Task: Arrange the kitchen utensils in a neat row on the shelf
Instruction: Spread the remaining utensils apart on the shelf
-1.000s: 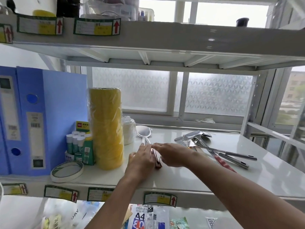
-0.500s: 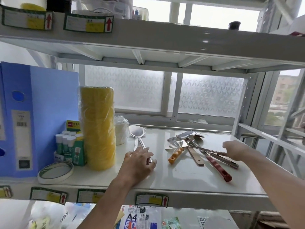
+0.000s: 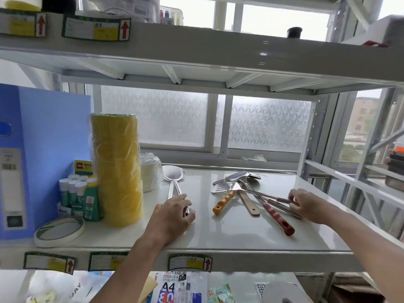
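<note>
The left hand lay flat on the ladle, already straight. The right hand, fingers curled narrow, touched steel handles in the crossed pile, which fanned toward it on the shelf.

The left hand hides the steel spoon's handle end; shelf labels are blurred beyond reading.

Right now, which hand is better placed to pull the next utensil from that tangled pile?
The right hand: it already touches the steel handles in the crossed utensil pile, while the left hand rests on the lone steel spoon.
</note>
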A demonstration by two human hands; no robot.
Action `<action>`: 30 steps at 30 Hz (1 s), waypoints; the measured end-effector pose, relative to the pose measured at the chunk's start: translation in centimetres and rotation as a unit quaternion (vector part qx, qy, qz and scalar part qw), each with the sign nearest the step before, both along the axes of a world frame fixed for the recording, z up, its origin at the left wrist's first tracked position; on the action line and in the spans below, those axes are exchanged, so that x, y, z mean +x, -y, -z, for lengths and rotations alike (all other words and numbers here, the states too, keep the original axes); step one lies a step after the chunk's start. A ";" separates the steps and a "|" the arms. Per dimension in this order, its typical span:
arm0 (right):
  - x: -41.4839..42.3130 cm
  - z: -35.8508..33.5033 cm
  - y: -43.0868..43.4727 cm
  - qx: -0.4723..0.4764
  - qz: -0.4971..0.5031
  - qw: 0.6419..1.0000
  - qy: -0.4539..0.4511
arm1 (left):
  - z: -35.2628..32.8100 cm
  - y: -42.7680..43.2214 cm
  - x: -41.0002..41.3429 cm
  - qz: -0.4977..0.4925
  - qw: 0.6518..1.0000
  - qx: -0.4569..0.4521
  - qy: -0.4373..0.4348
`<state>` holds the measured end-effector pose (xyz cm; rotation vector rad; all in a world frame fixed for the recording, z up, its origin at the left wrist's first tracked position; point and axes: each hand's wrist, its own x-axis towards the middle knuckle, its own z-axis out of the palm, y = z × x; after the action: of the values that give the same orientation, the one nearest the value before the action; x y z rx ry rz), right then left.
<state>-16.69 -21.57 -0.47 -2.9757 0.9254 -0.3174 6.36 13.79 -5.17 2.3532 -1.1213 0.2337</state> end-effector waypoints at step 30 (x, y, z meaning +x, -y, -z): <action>-0.7 0.9 -0.1 0.070 0.228 0.964 0.119 | -0.4 -0.2 -0.5 -0.006 1.000 -0.002 0.005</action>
<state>-17.39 -21.49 -1.36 -2.4962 1.5157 -0.5697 5.91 14.00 -4.80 2.3587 -1.1107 0.2507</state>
